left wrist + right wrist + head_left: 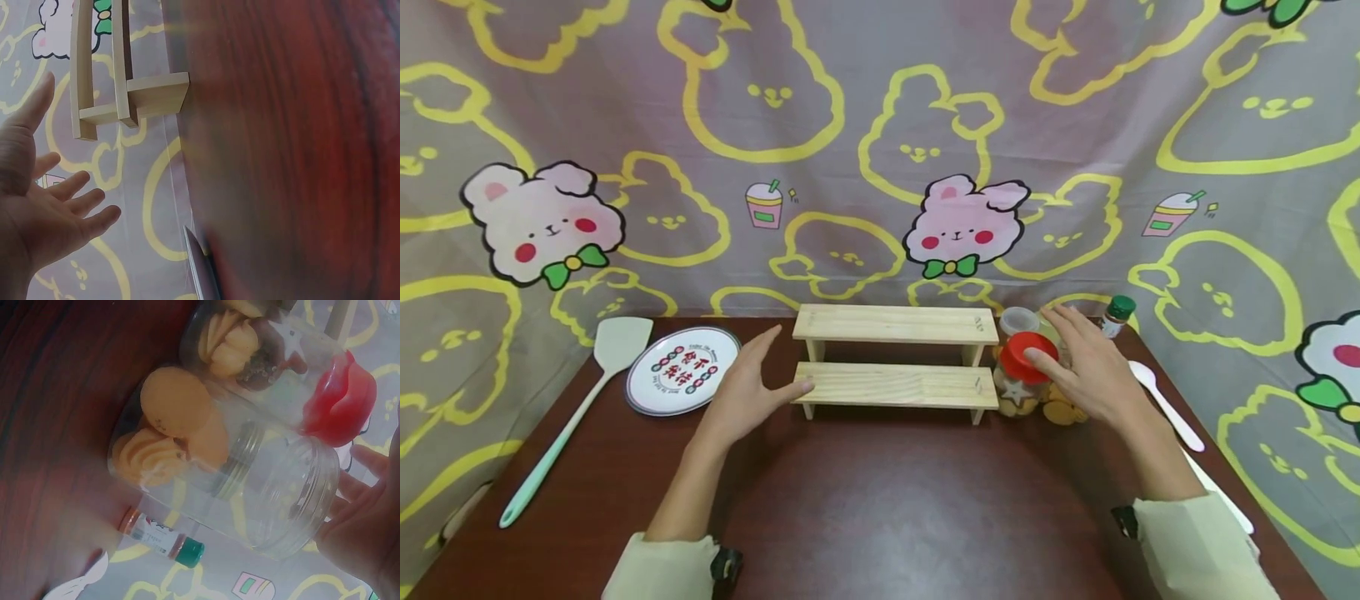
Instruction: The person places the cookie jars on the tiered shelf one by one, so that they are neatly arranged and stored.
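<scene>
My left hand (741, 400) hovers with fingers spread by the left end of a two-step wooden shelf (895, 383); its thumb overlaps the lower step in the head view. Nothing lies in this hand. My right hand (1097, 371) reaches over the cookie jars right of the shelf, fingers extended. Beneath it are a clear jar with a red lid (1028, 357) and a lidless clear jar (281, 500) with round cookies (175, 400) at its bottom. In the right wrist view the fingers are right at the lidless jar's rim, unwrapped.
At the left lie an oval plate (681, 375) with red lettering and a white spatula (617, 350) with a green handle. A green-capped bottle (1118, 315) stands at the back right, near a white spoon (1167, 407). A patterned cloth (850, 167) hangs behind the table.
</scene>
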`<state>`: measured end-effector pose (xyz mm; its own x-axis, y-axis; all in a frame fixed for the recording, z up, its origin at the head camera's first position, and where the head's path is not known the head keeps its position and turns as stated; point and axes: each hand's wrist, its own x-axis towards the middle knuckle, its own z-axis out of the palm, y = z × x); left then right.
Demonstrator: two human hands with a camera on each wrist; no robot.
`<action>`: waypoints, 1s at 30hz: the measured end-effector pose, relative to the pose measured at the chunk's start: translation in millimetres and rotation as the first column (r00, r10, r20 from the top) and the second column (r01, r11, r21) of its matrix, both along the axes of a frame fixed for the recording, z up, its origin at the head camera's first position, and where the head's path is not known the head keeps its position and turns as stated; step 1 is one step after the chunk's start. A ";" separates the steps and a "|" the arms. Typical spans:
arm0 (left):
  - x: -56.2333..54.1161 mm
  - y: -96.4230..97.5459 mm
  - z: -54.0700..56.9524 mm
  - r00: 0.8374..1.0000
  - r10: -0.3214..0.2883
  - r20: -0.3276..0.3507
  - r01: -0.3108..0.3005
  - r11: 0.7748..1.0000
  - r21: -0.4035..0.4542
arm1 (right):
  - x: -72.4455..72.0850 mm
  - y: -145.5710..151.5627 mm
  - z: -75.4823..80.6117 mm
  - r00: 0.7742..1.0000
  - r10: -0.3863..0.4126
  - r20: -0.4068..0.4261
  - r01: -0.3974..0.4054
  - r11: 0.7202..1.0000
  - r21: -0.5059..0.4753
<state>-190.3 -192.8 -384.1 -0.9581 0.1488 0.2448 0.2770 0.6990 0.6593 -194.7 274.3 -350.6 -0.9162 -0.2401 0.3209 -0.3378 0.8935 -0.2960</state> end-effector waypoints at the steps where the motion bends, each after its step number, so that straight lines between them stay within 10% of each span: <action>1: -0.5 0.1 -0.6 1.000 0.002 0.001 -0.002 1.000 0.004 | 0.9 -0.7 0.4 1.000 -0.003 0.003 0.003 1.000 -0.011; 18: 1.3 1.4 -17.8 0.998 0.040 0.052 -0.041 0.999 0.011 | -0.3 -2.9 -2.4 0.998 0.061 0.001 -0.060 0.986 -0.156; 30: 4.9 -7.6 -34.3 0.963 -0.044 0.267 0.018 0.995 0.096 | -1.1 -4.5 0.1 0.996 0.088 0.022 -0.085 0.989 -0.118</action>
